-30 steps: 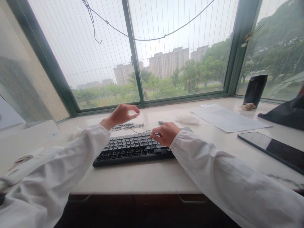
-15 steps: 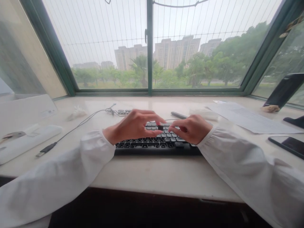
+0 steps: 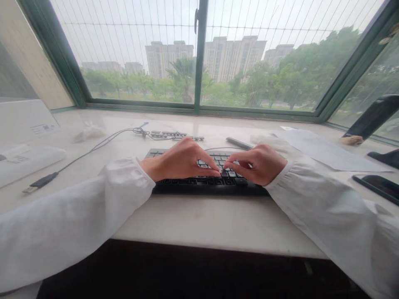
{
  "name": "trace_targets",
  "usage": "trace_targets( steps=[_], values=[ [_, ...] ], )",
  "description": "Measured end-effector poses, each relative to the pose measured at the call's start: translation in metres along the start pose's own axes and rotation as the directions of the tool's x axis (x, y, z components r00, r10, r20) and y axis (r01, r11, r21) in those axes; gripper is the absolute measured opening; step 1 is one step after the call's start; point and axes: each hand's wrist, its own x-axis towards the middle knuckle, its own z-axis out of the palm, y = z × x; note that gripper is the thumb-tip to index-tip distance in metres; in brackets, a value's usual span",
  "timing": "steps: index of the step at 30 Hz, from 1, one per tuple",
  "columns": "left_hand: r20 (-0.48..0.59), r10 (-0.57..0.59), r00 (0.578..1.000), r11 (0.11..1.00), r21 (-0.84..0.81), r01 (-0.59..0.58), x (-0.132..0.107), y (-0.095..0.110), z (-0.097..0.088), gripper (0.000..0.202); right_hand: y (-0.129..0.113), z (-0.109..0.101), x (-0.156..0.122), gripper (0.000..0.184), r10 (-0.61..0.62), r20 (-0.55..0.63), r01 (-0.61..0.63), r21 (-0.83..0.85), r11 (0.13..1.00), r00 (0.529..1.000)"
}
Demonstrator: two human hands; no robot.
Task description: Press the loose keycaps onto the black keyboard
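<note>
A black keyboard [image 3: 199, 182] lies on the pale stone sill, partly covered by both hands. My left hand [image 3: 181, 162] rests over its left half, thumb and forefinger pinched together and pointing right onto the middle keys. My right hand [image 3: 258, 164] sits over the right half, fingers curled, with its thumb and forefinger tips almost touching those of the left. Whatever lies between the fingertips is hidden. Both arms wear white sleeves.
A row of loose keycaps [image 3: 174, 135] and a cable with a USB plug [image 3: 40, 182] lie behind and left of the keyboard. A pen [image 3: 238, 143], papers [image 3: 324, 151], a phone [image 3: 375, 187] and a black stand [image 3: 370, 118] are right; white boxes [image 3: 21, 124] left.
My left hand came down from the air behind the keyboard, pinching a small piece, to meet the right hand. A black keycap showed between the fingertips; now they press low on the keys.
</note>
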Motion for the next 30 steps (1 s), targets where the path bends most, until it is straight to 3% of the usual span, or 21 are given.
trace_targets(
  steps=[8,14,20,30],
  values=[
    [0.006,0.039,0.999,0.994,0.099,-0.039,-0.001,0.001,0.002,0.017,-0.004,0.002,-0.001,0.036,-0.026,-0.019,0.026,0.028,0.999,0.999],
    [0.073,0.116,0.991,0.989,0.086,-0.122,-0.002,0.002,-0.006,0.017,-0.008,-0.003,0.000,0.032,-0.040,-0.001,0.040,0.053,0.998,0.999],
    [0.076,0.092,0.993,0.991,0.087,-0.099,-0.002,0.004,-0.006,0.017,-0.007,0.000,0.000,0.032,-0.032,-0.020,0.034,0.074,0.997,0.999],
    [0.159,0.162,0.974,0.954,0.228,-0.196,-0.001,0.009,-0.012,0.022,-0.009,0.002,0.000,0.031,-0.051,-0.058,0.055,0.084,0.995,0.997]
  ],
)
